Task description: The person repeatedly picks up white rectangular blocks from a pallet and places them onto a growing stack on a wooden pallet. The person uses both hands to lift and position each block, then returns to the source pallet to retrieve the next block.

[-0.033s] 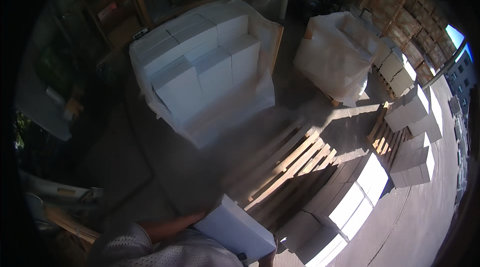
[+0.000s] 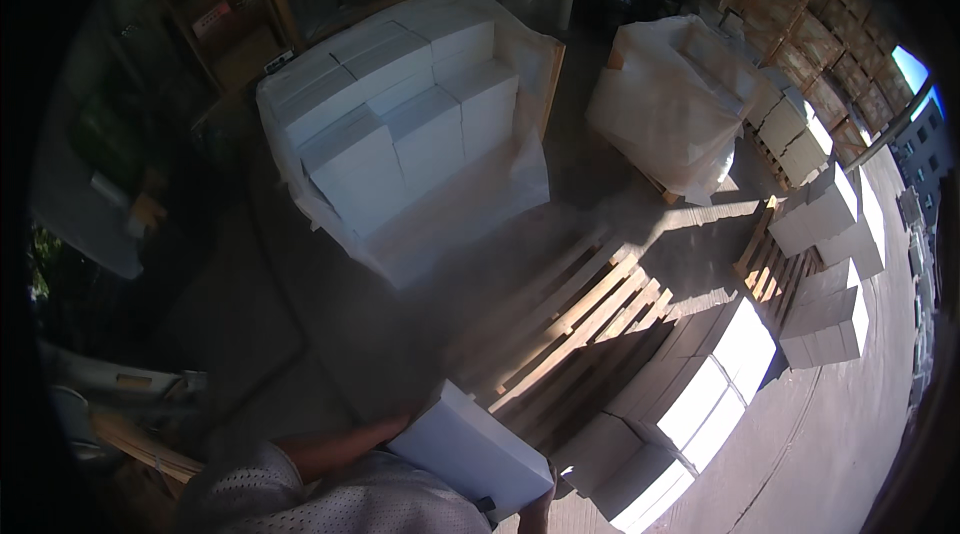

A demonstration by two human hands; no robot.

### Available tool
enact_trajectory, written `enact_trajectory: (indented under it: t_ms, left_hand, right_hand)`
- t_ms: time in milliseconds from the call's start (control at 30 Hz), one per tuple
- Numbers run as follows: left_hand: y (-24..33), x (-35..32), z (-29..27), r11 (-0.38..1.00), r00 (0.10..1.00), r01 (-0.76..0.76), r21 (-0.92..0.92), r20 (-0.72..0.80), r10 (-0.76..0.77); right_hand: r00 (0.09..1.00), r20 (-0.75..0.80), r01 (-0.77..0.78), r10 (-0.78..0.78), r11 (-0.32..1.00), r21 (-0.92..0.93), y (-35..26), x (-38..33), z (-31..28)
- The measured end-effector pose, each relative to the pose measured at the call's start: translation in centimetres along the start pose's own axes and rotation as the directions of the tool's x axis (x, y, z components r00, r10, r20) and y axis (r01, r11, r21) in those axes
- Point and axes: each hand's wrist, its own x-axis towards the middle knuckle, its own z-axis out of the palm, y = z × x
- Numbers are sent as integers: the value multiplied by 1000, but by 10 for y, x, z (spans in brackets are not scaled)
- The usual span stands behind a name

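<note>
A plain white box-shaped block [image 2: 470, 449], perhaps a box, is held against my body at the lower edge. My left forearm crosses to its far left end, where my left hand [image 2: 399, 427] grips it; the fingers are hidden behind it. At its right end my right hand [image 2: 540, 507] supports it from the side, mostly in shadow. Just beyond the block lies a slatted wooden pallet [image 2: 585, 319], partly sunlit. Stacked pale blocks [image 2: 650, 399] of a similar shape stand to the right of it, their outer faces bright in the sun.
Ahead stands a large stack of white blocks [image 2: 430, 129] in opened plastic wrap. A second wrapped load [image 2: 665, 109] is farther right. More pale blocks [image 2: 825, 319] and another pallet [image 2: 775, 269] line the right side. Bent wooden strips [image 2: 140, 444] lie at lower left.
The surroundings sit very slightly higher in the picture than before. The block in my hands has stayed nearly in place, still held at both ends.
</note>
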Motion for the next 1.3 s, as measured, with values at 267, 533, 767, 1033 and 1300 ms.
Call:
enact_trajectory:
  t_ms: [267,533,767,1033,1300]
  left_hand:
    - [18,-16,10,995,997,-76,-68,-16,75]
    - [67,17,-21,983,990,-138,-124,-4,139]
    - [149,106,-122,970,976,-213,-117,22,217]
    - [265,132,-249,895,984,-145,-422,-156,86]
    - [321,175,-317,617,907,-397,-679,-392,153]
  right_hand:
    - [997,-63,44,-54,987,-157,-33,20,-19]
    - [991,-120,-67,56,993,-94,-60,86,44]
    - [990,-128,-89,62,972,-217,-29,210,150]
    - [983,-53,-185,178,927,-326,-17,355,311]
    - [912,358,310,199,236,-921,-34,523,453]
